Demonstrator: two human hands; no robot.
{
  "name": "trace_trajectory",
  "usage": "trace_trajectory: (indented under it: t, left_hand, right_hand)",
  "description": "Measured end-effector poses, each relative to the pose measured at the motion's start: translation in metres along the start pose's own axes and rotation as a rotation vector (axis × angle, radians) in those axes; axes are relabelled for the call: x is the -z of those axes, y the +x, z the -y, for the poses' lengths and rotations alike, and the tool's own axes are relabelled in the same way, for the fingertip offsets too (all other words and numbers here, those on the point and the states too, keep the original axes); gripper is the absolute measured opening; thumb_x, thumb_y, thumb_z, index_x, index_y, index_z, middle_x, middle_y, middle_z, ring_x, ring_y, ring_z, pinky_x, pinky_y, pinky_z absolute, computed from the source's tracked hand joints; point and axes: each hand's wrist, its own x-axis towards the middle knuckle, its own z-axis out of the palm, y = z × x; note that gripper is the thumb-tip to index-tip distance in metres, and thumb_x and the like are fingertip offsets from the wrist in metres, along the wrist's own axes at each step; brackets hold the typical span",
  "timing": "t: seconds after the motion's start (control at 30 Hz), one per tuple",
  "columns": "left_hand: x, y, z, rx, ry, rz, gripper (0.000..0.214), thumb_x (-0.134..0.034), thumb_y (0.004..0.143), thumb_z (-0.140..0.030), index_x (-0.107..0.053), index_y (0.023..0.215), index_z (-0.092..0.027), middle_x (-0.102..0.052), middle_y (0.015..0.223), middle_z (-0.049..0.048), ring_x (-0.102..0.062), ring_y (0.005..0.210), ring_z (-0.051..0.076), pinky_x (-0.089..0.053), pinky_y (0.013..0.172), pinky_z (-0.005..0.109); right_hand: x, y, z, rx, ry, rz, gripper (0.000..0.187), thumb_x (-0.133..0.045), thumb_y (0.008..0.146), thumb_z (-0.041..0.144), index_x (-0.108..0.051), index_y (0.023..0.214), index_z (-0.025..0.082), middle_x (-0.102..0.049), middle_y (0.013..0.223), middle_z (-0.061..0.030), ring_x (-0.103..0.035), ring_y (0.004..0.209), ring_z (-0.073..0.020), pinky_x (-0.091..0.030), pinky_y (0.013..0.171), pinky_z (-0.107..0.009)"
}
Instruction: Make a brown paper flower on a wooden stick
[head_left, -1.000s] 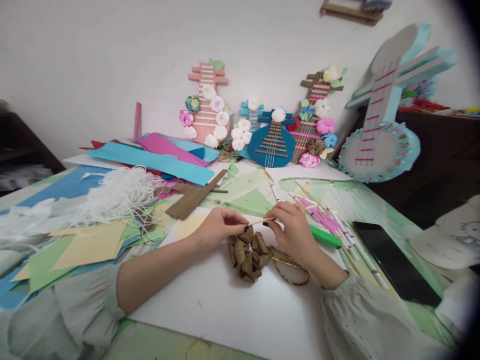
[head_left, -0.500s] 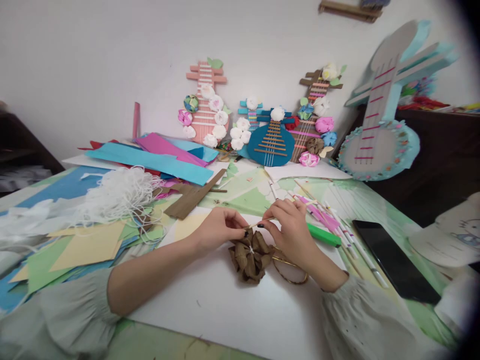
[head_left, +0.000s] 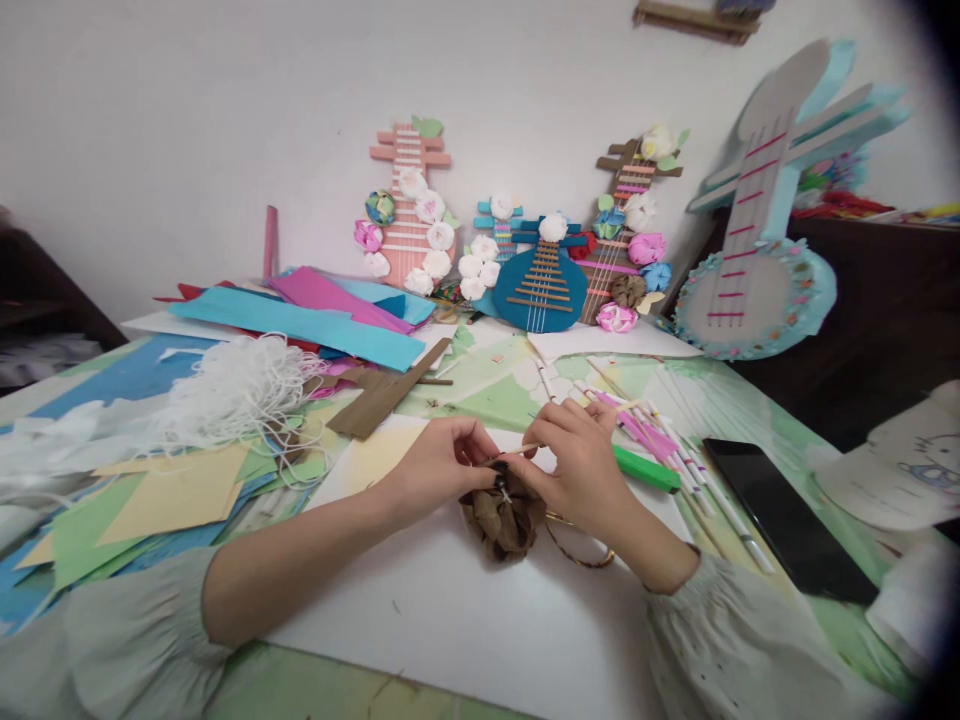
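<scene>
A brown crepe-paper flower (head_left: 498,528), with white thread tied at its centre, lies on the white sheet between my hands. My left hand (head_left: 435,468) is closed, thumb and fingers pinching a petal at the flower's upper edge. In my closed right hand (head_left: 581,465) is a thin wooden stick (head_left: 534,448), slanting across towards the left fingertips; its pale end shows beyond the knuckles. The right thumb presses against the flower's top right, and the exact contact of stick and petal is hidden by fingers. A golden ring-shaped item (head_left: 581,553), perhaps scissor handles, lies partly behind the flower.
Green stick (head_left: 646,469), patterned straws (head_left: 739,525) and a black phone (head_left: 787,520) lie to the right. White yarn (head_left: 232,390) and coloured paper sheets (head_left: 172,495) cover the left. Flower-decorated model instruments, including a blue one (head_left: 541,290), stand against the wall.
Both hands have moved slightly down onto the flower's top edge. The left thumb now presses on the petals near the tied centre, and the right thumb has come down onto the flower.
</scene>
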Motion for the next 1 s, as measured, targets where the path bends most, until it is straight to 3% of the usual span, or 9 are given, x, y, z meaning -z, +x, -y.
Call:
trace_trajectory:
  t: [0.23, 0.53, 0.73, 1.0]
  left_hand:
    - [0.000, -0.001, -0.005, -0.049, 0.061, -0.011, 0.017, -0.062, 0.060, -0.013, -0.055, 0.075, -0.015, -0.056, 0.065, -0.0020, -0.051, 0.059, 0.009, -0.039, 0.053, 0.020]
    - [0.003, -0.002, -0.012, -0.095, 0.137, 0.008, 0.013, -0.062, 0.064, -0.015, -0.057, 0.075, -0.015, -0.056, 0.067, -0.0012, -0.052, 0.061, 0.009, -0.041, 0.055, 0.020]
    - [0.003, -0.002, -0.011, -0.119, 0.193, 0.016, 0.023, -0.060, 0.063, -0.013, -0.061, 0.086, -0.016, -0.058, 0.069, -0.0014, -0.053, 0.063, 0.010, -0.041, 0.055, 0.020]
    - [0.002, -0.003, -0.011, -0.150, 0.254, -0.019, 0.012, -0.061, 0.064, -0.016, -0.066, 0.076, -0.016, -0.060, 0.064, -0.0003, -0.053, 0.060, 0.010, -0.041, 0.053, 0.020]
  right_hand:
    - [0.001, 0.001, -0.003, 0.004, 0.055, -0.061, 0.029, -0.058, 0.082, 0.044, -0.056, 0.068, 0.018, -0.056, 0.073, -0.0021, -0.046, 0.076, -0.0177, -0.021, 0.078, -0.036]
    - [0.003, 0.001, -0.007, 0.027, 0.091, -0.030, 0.024, -0.058, 0.083, 0.039, -0.055, 0.073, 0.017, -0.056, 0.077, -0.0005, -0.052, 0.076, -0.0152, -0.021, 0.080, -0.035]
    - [0.003, 0.000, -0.008, 0.055, 0.104, -0.003, 0.021, -0.059, 0.082, 0.037, -0.054, 0.073, 0.018, -0.056, 0.078, -0.0005, -0.051, 0.077, -0.0154, -0.019, 0.083, -0.036]
    - [0.003, 0.000, -0.011, 0.065, 0.133, 0.001, 0.021, -0.060, 0.082, 0.038, -0.056, 0.073, 0.019, -0.056, 0.080, -0.0004, -0.051, 0.077, -0.0146, -0.019, 0.084, -0.036]
